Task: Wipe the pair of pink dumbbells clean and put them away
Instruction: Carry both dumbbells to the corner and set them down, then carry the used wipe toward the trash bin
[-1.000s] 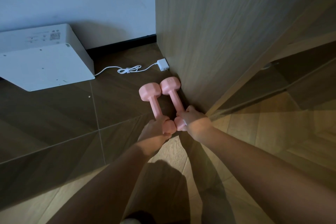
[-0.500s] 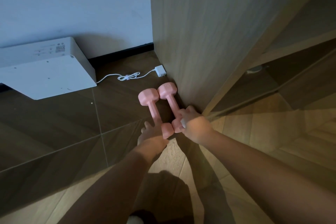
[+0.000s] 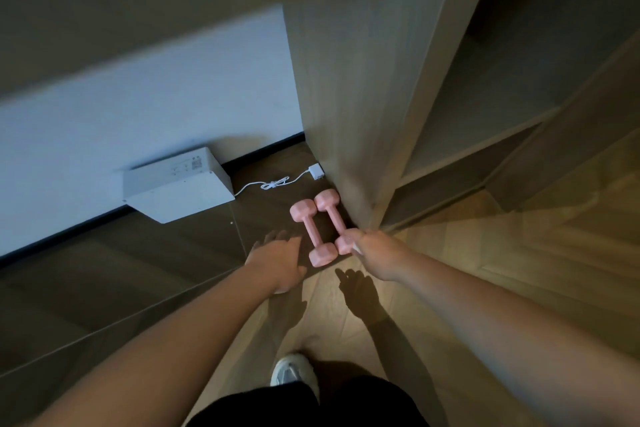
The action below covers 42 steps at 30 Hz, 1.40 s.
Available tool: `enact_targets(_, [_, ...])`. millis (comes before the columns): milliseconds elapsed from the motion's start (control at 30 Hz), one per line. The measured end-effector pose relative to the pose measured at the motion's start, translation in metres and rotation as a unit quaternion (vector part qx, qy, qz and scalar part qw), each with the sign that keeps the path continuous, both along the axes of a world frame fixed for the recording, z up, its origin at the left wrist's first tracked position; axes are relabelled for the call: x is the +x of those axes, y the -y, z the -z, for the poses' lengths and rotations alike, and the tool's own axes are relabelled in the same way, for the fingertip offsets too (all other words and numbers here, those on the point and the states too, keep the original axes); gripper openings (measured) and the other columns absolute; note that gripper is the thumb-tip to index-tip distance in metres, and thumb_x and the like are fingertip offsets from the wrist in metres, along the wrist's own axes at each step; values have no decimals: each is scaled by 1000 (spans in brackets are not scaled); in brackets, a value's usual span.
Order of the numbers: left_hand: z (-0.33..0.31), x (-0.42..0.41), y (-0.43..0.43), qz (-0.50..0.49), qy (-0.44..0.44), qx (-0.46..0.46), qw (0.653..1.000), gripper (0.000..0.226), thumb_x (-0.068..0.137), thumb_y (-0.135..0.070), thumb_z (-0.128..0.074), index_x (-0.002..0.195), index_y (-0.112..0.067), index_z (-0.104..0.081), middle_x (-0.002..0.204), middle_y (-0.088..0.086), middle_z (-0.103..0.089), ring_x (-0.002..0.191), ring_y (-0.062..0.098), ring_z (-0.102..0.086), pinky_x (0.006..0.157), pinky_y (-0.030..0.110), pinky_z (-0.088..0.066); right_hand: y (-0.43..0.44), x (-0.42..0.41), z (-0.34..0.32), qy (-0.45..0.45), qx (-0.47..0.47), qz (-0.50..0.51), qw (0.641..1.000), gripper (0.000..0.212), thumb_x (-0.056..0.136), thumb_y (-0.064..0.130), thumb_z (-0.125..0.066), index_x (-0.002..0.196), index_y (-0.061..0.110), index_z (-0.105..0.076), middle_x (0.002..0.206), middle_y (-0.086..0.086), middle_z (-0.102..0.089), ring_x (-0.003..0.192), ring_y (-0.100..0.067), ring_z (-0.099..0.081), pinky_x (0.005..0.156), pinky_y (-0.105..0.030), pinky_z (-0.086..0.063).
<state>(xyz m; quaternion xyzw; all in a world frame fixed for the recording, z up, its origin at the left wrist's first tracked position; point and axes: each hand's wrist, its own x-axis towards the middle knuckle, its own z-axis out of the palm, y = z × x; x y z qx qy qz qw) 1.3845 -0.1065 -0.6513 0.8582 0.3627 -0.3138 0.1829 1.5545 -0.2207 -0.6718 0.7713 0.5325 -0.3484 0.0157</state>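
The pink dumbbells (image 3: pixel 311 231) lay tucked against the cabinet (image 3: pixel 346 97), out of the way. My left hand (image 3: pixel 277 260) hovered spread and empty beside them. My right hand (image 3: pixel 375 253) touched the right one's near end, grip unclear.

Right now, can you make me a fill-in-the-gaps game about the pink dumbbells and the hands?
The left dumbbell and the right dumbbell lie side by side on the ____.
The right hand holds the near end of the ____ dumbbell.
The left hand is open and holds ____.
The cable beside the box is ____.
Missing words: floor, right, nothing, white.
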Motion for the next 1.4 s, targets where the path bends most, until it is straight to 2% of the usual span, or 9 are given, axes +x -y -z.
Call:
enact_targets(200, [-126,-47,50,-18,-8,-31,999,65,97,-42,-53,152,-16,-31,160,12,-28,148,32,-24,118,48,-29,38,-28,-140,73,20,5,997,36,92,13,-65,125,18,-50,125,-7,-50,114,-24,-49,95,-38,-47])
enact_targets(333, [-218,-92,82,-98,21,-76,992,56,94,-38,-55,145,-17,-43,144,9,-47,132,28,-45,106,43,-42,63,-53,-242,97,-15,5,995,30,94,20,-62,124,20,-65,133,-7,-53,125,-25,-47,99,-35,-40])
enact_targets(467, [-295,-137,111,-197,115,-125,966,42,93,-32,-61,132,-16,-59,131,5,-62,120,23,-58,99,31,-44,76,-103,-332,-91,-13,116,989,19,92,24,-67,108,15,-72,98,2,-64,99,-15,-58,71,-16,-40])
enact_targets(533, [-322,-160,121,-257,178,-171,934,34,91,-27,-66,121,-11,-65,119,7,-67,108,22,-63,92,29,-49,76,-133,-368,-172,12,175,969,8,87,19,-73,89,12,-69,78,6,-60,80,-10,-56,56,-7,-38])
enact_targets(667, [-363,-215,138,-366,281,-217,860,27,89,-29,-72,112,-17,-65,90,-6,-62,75,4,-55,62,13,-42,74,-205,-408,-256,14,213,943,17,86,20,-75,75,14,-64,66,2,-61,63,-11,-57,51,-16,-43])
enact_targets(767, [-386,-273,142,-415,339,-208,818,15,90,-25,-71,101,-15,-67,74,-5,-61,67,8,-53,63,21,-42,71,-268,-425,-311,24,198,929,15,89,20,-73,75,18,-68,64,3,-63,50,-2,-57,45,-18,-44])
enact_targets(1000, [-419,-472,153,-551,366,-138,737,14,83,-16,-67,70,-21,-64,70,-2,-73,79,24,-70,70,35,-54,66,-449,-448,-377,6,182,908,10,91,22,-71,84,15,-71,80,-2,-68,70,-13,-66,62,-29,-54])
enact_targets(1100, [-428,-554,150,-608,369,-126,692,10,81,-16,-62,72,-16,-64,73,-1,-74,87,26,-70,83,44,-56,56,-519,-455,-367,-10,165,916,11,93,22,-68,87,14,-71,89,-6,-72,77,-16,-71,65,-28,-56])
enact_targets(1400, [-439,-730,106,-715,444,-104,530,10,85,-8,-56,91,-9,-64,87,12,-68,78,26,-72,77,46,-62,-15,-706,-461,-366,-7,72,928,19,97,28,-62,89,16,-75,75,7,-72,71,-8,-59,61,-16,-49])
